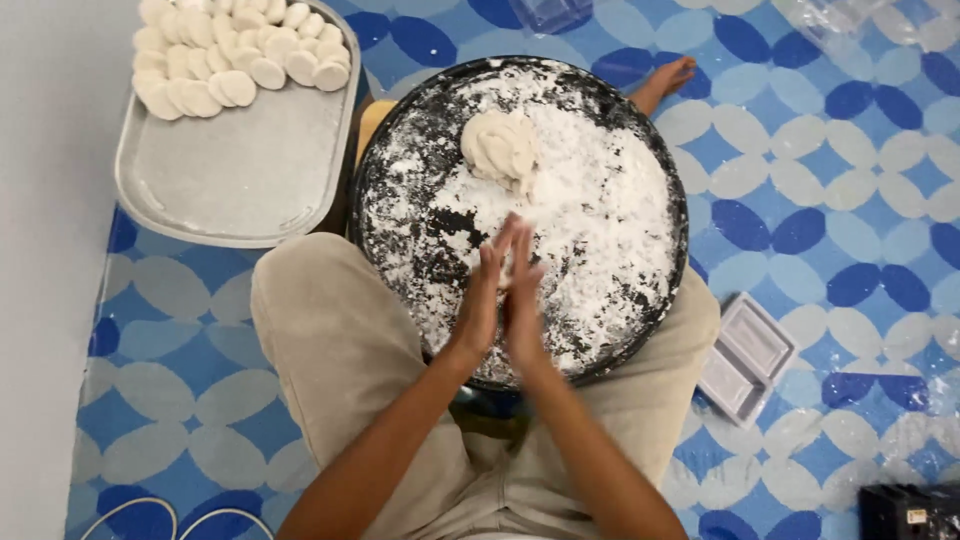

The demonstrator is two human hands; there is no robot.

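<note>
Nearest, the person sits cross-legged on the blue patterned floor mat (860, 230) with a round dark tray (400, 170) across the lap. The left hand (480, 300) and right hand (522, 300) are pressed palm to palm above the tray's near half, and a small piece of dough (506, 268) seems to sit between them, though little of it shows. If the palms press unevenly, the piece may smear or slip out onto the loose flour (600, 220), or come out lopsided. The tray rests only on the knees, so a shift of a leg could tip flour onto the mat. Farther on, the dough lump (498, 145) lies uncovered and may dry. Far left, the metal tray (240, 175) holds overlapping white discs (235, 55), which could stick together.
</note>
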